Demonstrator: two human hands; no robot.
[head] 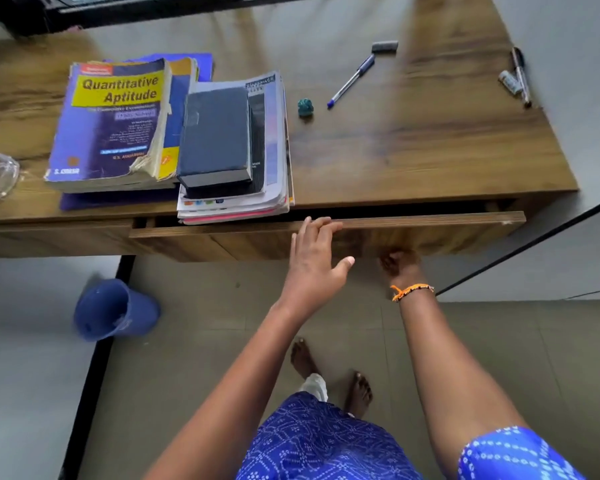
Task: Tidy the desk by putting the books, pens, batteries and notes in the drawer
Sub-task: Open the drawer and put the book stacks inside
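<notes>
You have barely begun: nothing has gone into the drawer [430, 220] yet, which stands only a crack open below the near edge of the desk [430, 150]. On the left, the books [118, 123] lie in an overlapping pile, with a black book [215, 133] on a stack of magazines [274, 133] that overhangs the near edge above the drawer. Further right a blue pen [352, 79] lies by a grey battery [384, 46], and at the far right a marker [520, 76] lies beside a second battery [510, 81]. You cannot tell any notes apart in this view. Your left hand [314, 261] is spread open, its straight fingertips [317, 223] resting on the drawer's top edge, the thumb apart and holding nothing. Your right hand [400, 265] reaches under the drawer front; its fingers are hidden, so you cannot tell their grip, though it probably pulls there.
</notes>
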